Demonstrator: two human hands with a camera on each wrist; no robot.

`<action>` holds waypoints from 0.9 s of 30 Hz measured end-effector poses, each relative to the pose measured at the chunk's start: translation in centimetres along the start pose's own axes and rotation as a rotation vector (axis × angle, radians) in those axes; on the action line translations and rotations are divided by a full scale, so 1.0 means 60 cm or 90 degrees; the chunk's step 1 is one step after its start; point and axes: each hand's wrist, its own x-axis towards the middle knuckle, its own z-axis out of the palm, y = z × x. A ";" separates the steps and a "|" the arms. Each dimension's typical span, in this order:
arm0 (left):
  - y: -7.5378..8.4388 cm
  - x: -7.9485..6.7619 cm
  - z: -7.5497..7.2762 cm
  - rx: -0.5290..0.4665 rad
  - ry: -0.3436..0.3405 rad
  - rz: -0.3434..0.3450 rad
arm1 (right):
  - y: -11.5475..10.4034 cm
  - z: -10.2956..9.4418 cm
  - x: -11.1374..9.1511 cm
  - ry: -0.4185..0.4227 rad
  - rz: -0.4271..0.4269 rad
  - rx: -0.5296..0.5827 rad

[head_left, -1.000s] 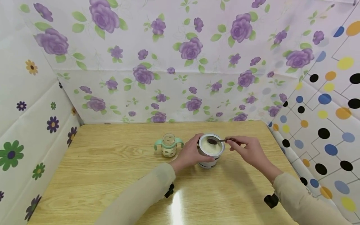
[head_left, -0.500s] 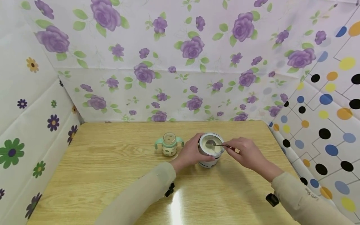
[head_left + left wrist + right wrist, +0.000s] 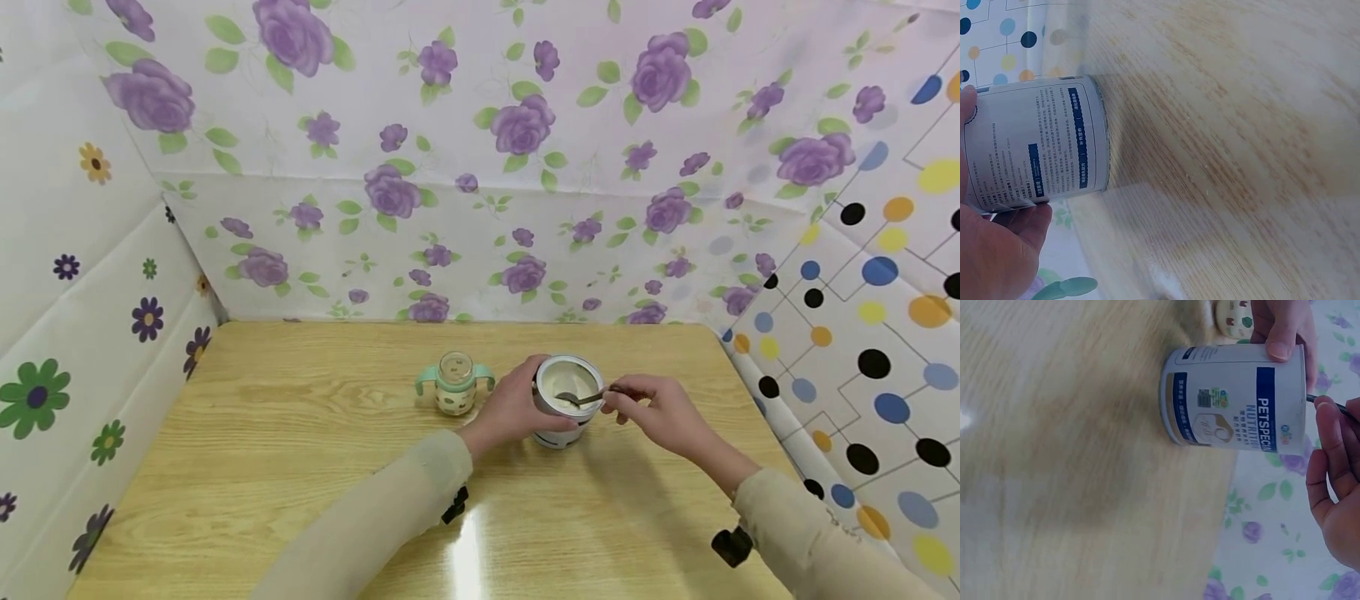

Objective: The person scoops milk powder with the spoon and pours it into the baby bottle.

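A white can of pale powder (image 3: 567, 432) with blue label bands, its top off, is on the wooden table. My left hand (image 3: 517, 407) grips it round the left side, thumb across the front; the left wrist view shows the can's (image 3: 1035, 144) printed text. Between the thumb and fingers of my right hand (image 3: 663, 410) is the handle of a dark metal spoon (image 3: 588, 399). The spoon's bowl lies inside the can's mouth, at the powder. In the right wrist view the can (image 3: 1229, 400) hides the spoon's bowl, and only part of the handle shows beside the fingers.
A baby bottle (image 3: 454, 396) with mint green handles and a clear cap stands just left of the can. The wooden table (image 3: 300, 433) meets a flowered cloth wall (image 3: 465, 233) behind and a dotted cloth wall (image 3: 840, 350) on the right.
My right hand has worked the spoon about in the powder; its bowl has shifted lower in the can's mouth. The left hand keeps its grip on the can, which tilts slightly differently.
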 end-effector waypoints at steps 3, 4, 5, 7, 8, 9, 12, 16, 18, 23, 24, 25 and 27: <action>0.000 0.001 0.001 0.003 0.000 -0.003 | 0.004 0.002 0.001 -0.005 0.067 0.100; 0.000 0.001 0.001 0.004 -0.001 -0.004 | 0.006 0.003 0.001 -0.006 0.086 0.133; 0.000 0.001 0.001 0.005 -0.001 -0.004 | 0.009 0.004 0.001 -0.006 0.102 0.165; 0.000 0.002 0.001 0.009 -0.001 -0.005 | 0.014 0.006 0.002 -0.002 0.125 0.214; 0.000 0.002 0.001 0.011 -0.001 -0.005 | 0.017 0.007 0.002 0.000 0.133 0.232; -0.001 0.002 0.001 0.012 0.000 -0.005 | 0.020 0.007 0.002 0.003 0.139 0.247; -0.001 0.002 0.001 0.013 0.002 -0.003 | 0.028 0.010 0.002 0.016 0.158 0.284; -0.001 0.001 0.001 0.010 0.000 -0.001 | 0.038 0.014 -0.002 0.027 0.190 0.359; -0.002 0.001 0.001 0.008 -0.001 0.001 | 0.041 0.016 -0.004 0.030 0.206 0.407; -0.003 0.001 0.001 0.016 0.001 0.000 | 0.044 0.020 -0.008 0.038 0.236 0.512; -0.003 0.001 0.001 0.014 0.002 0.000 | 0.045 0.021 -0.008 0.040 0.240 0.527; -0.003 0.001 0.001 0.016 0.002 -0.001 | 0.045 0.021 -0.008 0.042 0.244 0.541; -0.004 0.001 0.000 0.013 0.004 0.001 | 0.046 0.022 -0.008 0.047 0.249 0.561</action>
